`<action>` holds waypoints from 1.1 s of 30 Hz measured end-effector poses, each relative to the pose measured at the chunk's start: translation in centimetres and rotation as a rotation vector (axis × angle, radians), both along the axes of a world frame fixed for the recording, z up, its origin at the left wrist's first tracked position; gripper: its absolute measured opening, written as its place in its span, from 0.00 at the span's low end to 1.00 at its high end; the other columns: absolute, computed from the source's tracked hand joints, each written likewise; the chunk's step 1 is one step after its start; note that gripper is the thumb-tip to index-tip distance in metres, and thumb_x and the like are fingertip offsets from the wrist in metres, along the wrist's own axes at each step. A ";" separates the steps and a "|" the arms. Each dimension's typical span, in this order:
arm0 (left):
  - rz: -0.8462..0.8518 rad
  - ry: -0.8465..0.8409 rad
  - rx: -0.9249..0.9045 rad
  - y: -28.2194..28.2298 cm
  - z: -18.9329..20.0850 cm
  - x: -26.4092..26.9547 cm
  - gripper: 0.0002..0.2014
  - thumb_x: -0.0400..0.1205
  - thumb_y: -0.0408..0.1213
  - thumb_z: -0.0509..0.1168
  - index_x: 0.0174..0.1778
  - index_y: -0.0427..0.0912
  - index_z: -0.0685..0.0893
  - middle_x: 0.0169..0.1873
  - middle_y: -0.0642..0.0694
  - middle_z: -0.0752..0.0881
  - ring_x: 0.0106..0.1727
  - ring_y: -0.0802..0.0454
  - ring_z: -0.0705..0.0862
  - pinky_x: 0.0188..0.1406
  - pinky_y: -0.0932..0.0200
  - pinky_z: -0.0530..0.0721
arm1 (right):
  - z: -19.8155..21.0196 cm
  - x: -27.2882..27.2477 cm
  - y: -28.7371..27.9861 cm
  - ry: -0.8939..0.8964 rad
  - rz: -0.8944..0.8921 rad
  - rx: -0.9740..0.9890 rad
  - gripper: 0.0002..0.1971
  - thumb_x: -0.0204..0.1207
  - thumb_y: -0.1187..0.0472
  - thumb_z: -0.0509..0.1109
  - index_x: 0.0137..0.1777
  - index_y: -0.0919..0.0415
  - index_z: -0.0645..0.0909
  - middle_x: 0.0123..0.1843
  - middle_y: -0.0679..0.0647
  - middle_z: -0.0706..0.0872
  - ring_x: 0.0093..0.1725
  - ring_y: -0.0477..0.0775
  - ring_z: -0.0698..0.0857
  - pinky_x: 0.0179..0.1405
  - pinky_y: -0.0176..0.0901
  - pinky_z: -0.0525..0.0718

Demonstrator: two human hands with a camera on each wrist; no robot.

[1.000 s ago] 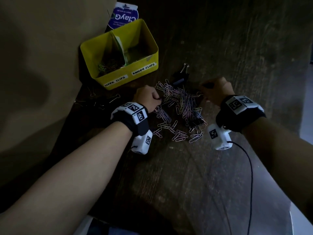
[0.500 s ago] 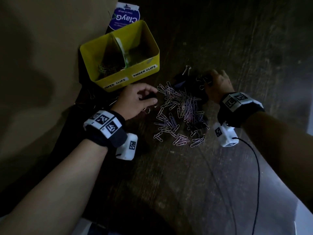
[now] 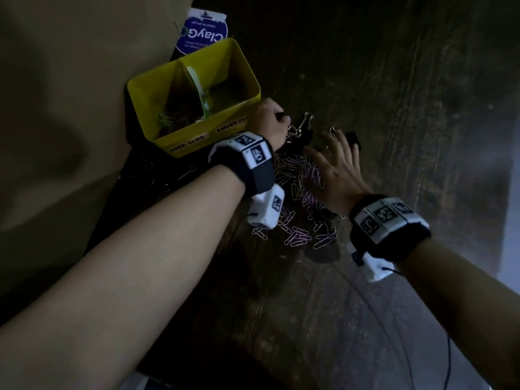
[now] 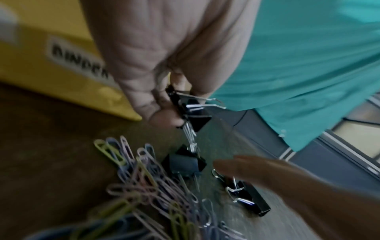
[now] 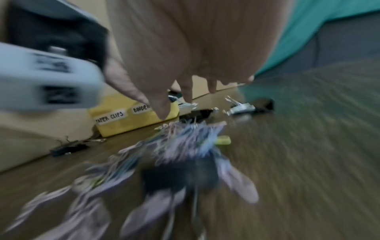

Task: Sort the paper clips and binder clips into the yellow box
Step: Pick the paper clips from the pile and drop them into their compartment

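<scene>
The yellow box [image 3: 247, 68] has two compartments, labelled paper clips and binder clips; its left one holds several paper clips. My left hand [image 3: 277, 119] hovers at the box's right front corner and grips black binder clips [image 4: 191, 116] by thumb and fingers. My right hand [image 3: 332, 153] is open, fingers spread, just above the far end of the pastel paper clip pile [image 3: 298, 198]. Loose binder clips [image 4: 185, 160] lie on the table between my hands, another binder clip [image 3: 353, 137] just past my right fingertips. The right wrist view is blurred.
A cardboard wall [image 3: 70, 108] stands left of the box. Some binder clips [image 5: 68, 148] lie along its foot, left of the pile. A purple-and-white packet [image 3: 202, 32] leans behind the box. A black cable [image 3: 447, 361] trails from my right wrist over the dark wooden table [image 3: 394, 108].
My left hand has moved away from me to the box's right corner, with binder clips in it. My right hand has uncurled and shifted left over the pile's far end.
</scene>
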State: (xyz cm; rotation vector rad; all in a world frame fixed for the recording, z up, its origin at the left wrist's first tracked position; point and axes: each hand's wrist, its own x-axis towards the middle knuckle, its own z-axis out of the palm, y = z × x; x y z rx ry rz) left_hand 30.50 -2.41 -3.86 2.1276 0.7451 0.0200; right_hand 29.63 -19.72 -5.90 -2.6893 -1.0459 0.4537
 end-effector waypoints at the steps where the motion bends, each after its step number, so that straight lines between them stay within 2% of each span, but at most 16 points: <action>1: 0.029 0.014 -0.051 -0.3 -0.1 0.5 0.11 0.82 0.34 0.63 0.59 0.38 0.77 0.50 0.46 0.80 0.46 0.54 0.79 0.33 0.70 0.78 | -0.4 -0.5 -0.5 0.018 -0.015 0.049 0.32 0.75 0.51 0.67 0.79 0.54 0.62 0.81 0.65 0.55 0.82 0.68 0.46 0.78 0.73 0.46; 2: 0.065 0.022 -0.111 -0.5 -0.2 0.8 0.11 0.83 0.34 0.62 0.61 0.38 0.76 0.52 0.46 0.79 0.46 0.54 0.78 0.33 0.70 0.80 | -0.7 -0.9 -1.1 0.030 -0.033 0.113 0.31 0.75 0.51 0.67 0.78 0.56 0.64 0.80 0.65 0.59 0.82 0.68 0.50 0.78 0.72 0.53; 4: 0.155 0.027 -0.278 -0.7 -0.4 1.2 0.13 0.83 0.34 0.61 0.64 0.38 0.73 0.59 0.42 0.78 0.49 0.49 0.80 0.44 0.55 0.88 | -1.1 -1.7 -2.3 0.080 -0.070 0.229 0.31 0.75 0.51 0.68 0.77 0.58 0.65 0.78 0.63 0.62 0.80 0.64 0.56 0.79 0.65 0.60; 5: 0.201 0.025 -0.376 -0.8 -0.4 1.3 0.14 0.84 0.34 0.60 0.66 0.38 0.72 0.62 0.40 0.76 0.53 0.46 0.79 0.48 0.48 0.88 | -1.2 -2.1 -2.8 0.119 -0.076 0.255 0.33 0.75 0.50 0.69 0.78 0.57 0.64 0.78 0.62 0.61 0.80 0.61 0.57 0.79 0.61 0.60; 7: 0.255 0.005 -0.546 -0.9 -0.3 1.1 0.17 0.84 0.34 0.59 0.70 0.39 0.70 0.70 0.38 0.70 0.64 0.42 0.75 0.53 0.44 0.87 | -1.6 -2.8 -3.9 0.210 -0.053 0.239 0.40 0.72 0.41 0.68 0.80 0.55 0.58 0.80 0.59 0.57 0.81 0.59 0.53 0.80 0.57 0.56; 10: 0.232 -0.062 -0.613 -0.9 -0.2 0.4 0.20 0.85 0.32 0.57 0.74 0.41 0.67 0.76 0.39 0.65 0.73 0.40 0.69 0.62 0.42 0.81 | -2.3 -3.5 -5.3 0.272 0.009 0.186 0.55 0.60 0.25 0.64 0.82 0.53 0.50 0.83 0.56 0.49 0.83 0.58 0.46 0.79 0.57 0.51; 13: 0.054 -0.053 -0.361 -0.5 -0.6 -0.9 0.21 0.85 0.34 0.57 0.75 0.46 0.69 0.78 0.43 0.64 0.77 0.45 0.66 0.74 0.51 0.70 | -2.6 -3.6 -6.3 0.269 -0.047 0.199 0.57 0.57 0.27 0.70 0.82 0.54 0.52 0.83 0.57 0.53 0.82 0.58 0.50 0.78 0.56 0.55; 16: -0.093 -0.046 -0.123 -0.4 -1.0 -2.7 0.21 0.84 0.32 0.58 0.74 0.50 0.71 0.81 0.43 0.57 0.82 0.46 0.57 0.80 0.53 0.59 | -2.4 -3.9 -7.1 0.182 -0.099 0.264 0.42 0.59 0.32 0.71 0.72 0.52 0.71 0.71 0.58 0.70 0.71 0.60 0.68 0.71 0.61 0.73; 18: -0.160 -0.131 0.075 -0.6 -1.3 -4.3 0.21 0.82 0.25 0.59 0.70 0.44 0.77 0.79 0.40 0.62 0.80 0.47 0.60 0.76 0.58 0.62 | -2.5 -4.1 -7.3 0.122 -0.085 0.305 0.32 0.60 0.35 0.72 0.61 0.53 0.81 0.62 0.58 0.77 0.61 0.60 0.75 0.61 0.61 0.80; 19: -0.215 -0.198 0.173 -0.8 -1.5 -5.0 0.19 0.79 0.22 0.59 0.64 0.41 0.81 0.75 0.39 0.69 0.76 0.46 0.68 0.74 0.57 0.69 | -2.6 -4.3 -7.4 0.107 -0.087 0.338 0.28 0.61 0.37 0.73 0.56 0.54 0.84 0.59 0.58 0.79 0.57 0.60 0.78 0.58 0.57 0.82; 21: -0.390 -0.267 0.297 -1.2 -2.3 -6.2 0.14 0.75 0.19 0.60 0.50 0.36 0.86 0.58 0.38 0.81 0.58 0.45 0.79 0.57 0.51 0.83 | -2.5 -4.4 -7.2 0.100 -0.114 0.393 0.19 0.62 0.45 0.77 0.48 0.58 0.88 0.56 0.59 0.81 0.53 0.57 0.81 0.53 0.46 0.83; 23: -0.555 -0.215 0.349 -1.6 -2.9 -6.7 0.14 0.74 0.19 0.61 0.48 0.36 0.87 0.49 0.40 0.83 0.51 0.46 0.81 0.49 0.46 0.83 | -2.2 -4.2 -6.9 0.100 -0.137 0.420 0.13 0.65 0.51 0.78 0.45 0.59 0.89 0.54 0.59 0.82 0.50 0.50 0.82 0.52 0.37 0.81; 26: -0.640 -0.076 0.442 -2.3 -3.8 -6.7 0.20 0.75 0.22 0.62 0.61 0.42 0.83 0.61 0.43 0.79 0.62 0.45 0.75 0.59 0.46 0.78 | -1.6 -3.8 -6.5 0.058 -0.130 0.455 0.10 0.72 0.52 0.74 0.42 0.59 0.90 0.52 0.57 0.83 0.48 0.43 0.80 0.53 0.25 0.76; 29: -0.685 -0.040 0.515 -2.3 -4.4 -7.1 0.19 0.80 0.30 0.60 0.67 0.45 0.79 0.69 0.43 0.74 0.69 0.42 0.70 0.63 0.42 0.75 | -0.6 -3.2 -5.9 0.079 -0.200 0.523 0.11 0.75 0.55 0.71 0.40 0.62 0.89 0.48 0.51 0.81 0.43 0.38 0.78 0.47 0.10 0.68; 31: -0.727 -0.045 0.523 -2.0 -4.6 -7.7 0.18 0.81 0.32 0.59 0.66 0.47 0.79 0.71 0.44 0.73 0.71 0.41 0.68 0.65 0.39 0.73 | -0.1 -2.6 -5.4 0.101 -0.299 0.553 0.11 0.75 0.56 0.71 0.41 0.64 0.89 0.47 0.48 0.81 0.37 0.37 0.79 0.39 0.11 0.70; 33: -0.764 -0.027 0.510 -1.4 -4.8 -8.4 0.18 0.81 0.33 0.59 0.66 0.49 0.80 0.73 0.47 0.71 0.75 0.41 0.64 0.69 0.38 0.69 | 0.4 -1.6 -5.1 0.085 -0.421 0.491 0.12 0.77 0.55 0.69 0.45 0.64 0.87 0.43 0.49 0.82 0.36 0.43 0.81 0.32 0.14 0.70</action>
